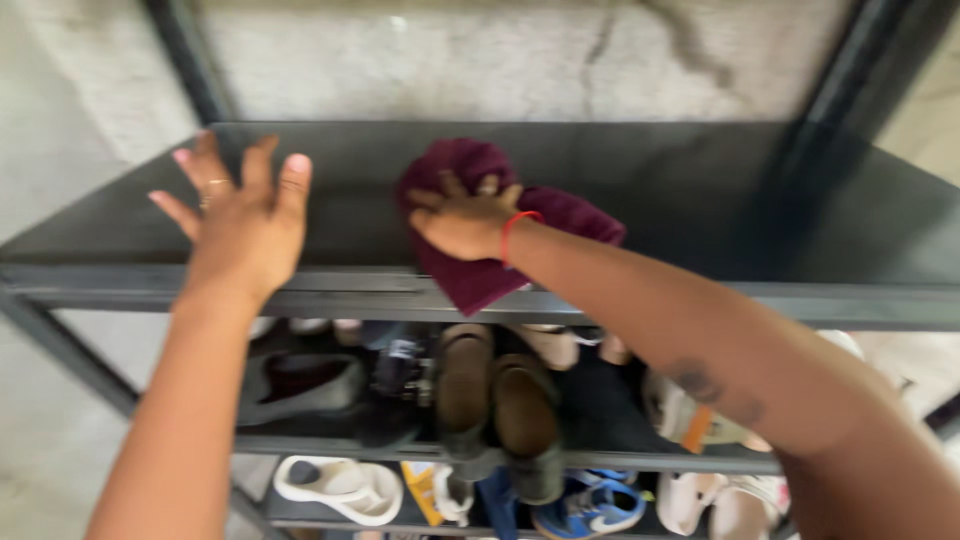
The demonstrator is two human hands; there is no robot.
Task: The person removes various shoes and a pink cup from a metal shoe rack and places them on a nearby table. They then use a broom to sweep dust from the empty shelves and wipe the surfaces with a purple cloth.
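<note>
A dark maroon cloth (pixel 480 285) lies on the top shelf (pixel 700 200) of a black metal rack, drooping over its front edge. My right hand (pixel 462 218) presses down on the cloth, fingers curled into it; a red band circles the wrist. My left hand (pixel 243 212) rests flat on the shelf to the left, fingers spread, a ring on one finger, holding nothing. The picture is blurred by motion.
Lower shelves hold several shoes: brown ones (pixel 495 400) in the middle, a dark one (pixel 300 385) at left, a white sandal (pixel 340 490) and a blue sneaker (pixel 590 505) at the bottom. A grey concrete wall (pixel 500 60) stands behind the rack.
</note>
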